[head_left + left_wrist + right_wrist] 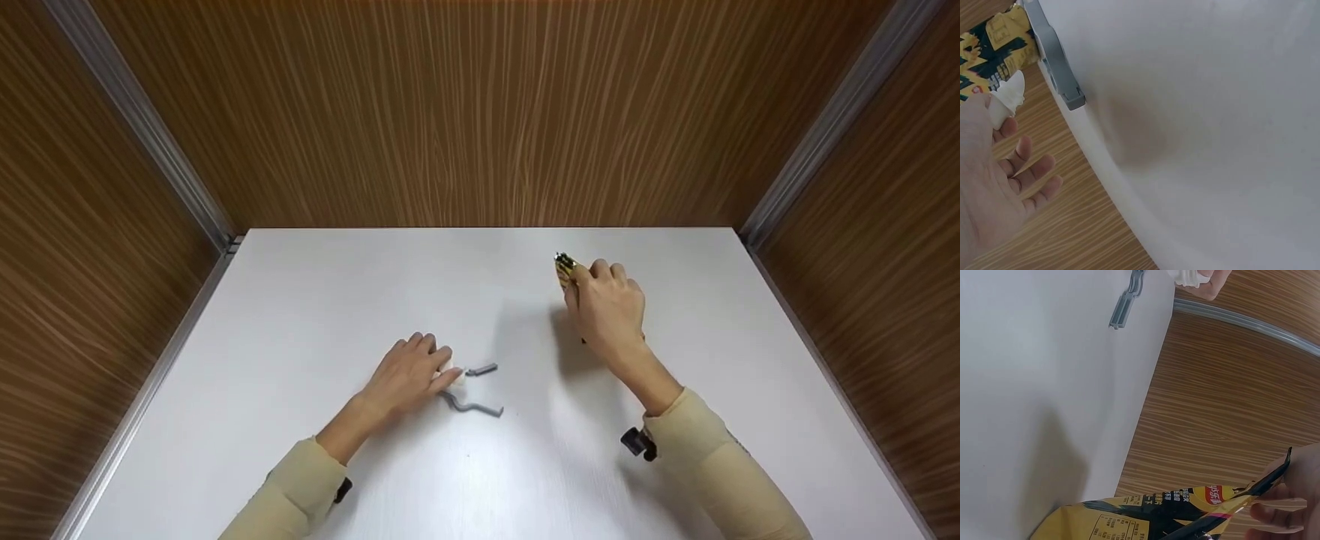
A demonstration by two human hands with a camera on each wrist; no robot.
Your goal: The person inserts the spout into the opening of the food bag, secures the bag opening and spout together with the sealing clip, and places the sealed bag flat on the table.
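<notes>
My left hand (420, 371) lies on the white table (337, 300) and pinches the white end (454, 373) of a grey clip (474, 407). The clip's two thin arms spread to the right of it. The left wrist view shows that white end (1006, 100) at my fingertips, with one grey arm (1053, 56) running away from it. Farther back and to the right, my right hand (600, 289) holds a yellow snack bag (564, 270) upright on the table. Its fingers (1292, 495) pinch the top edge of the bag (1157, 514) in the right wrist view.
Wood-grain walls (480, 112) close the table in at the back and both sides, with metal strips (150, 142) in the corners. Beige sleeves (300, 487) cover both forearms, each with a small black camera mount (637, 442).
</notes>
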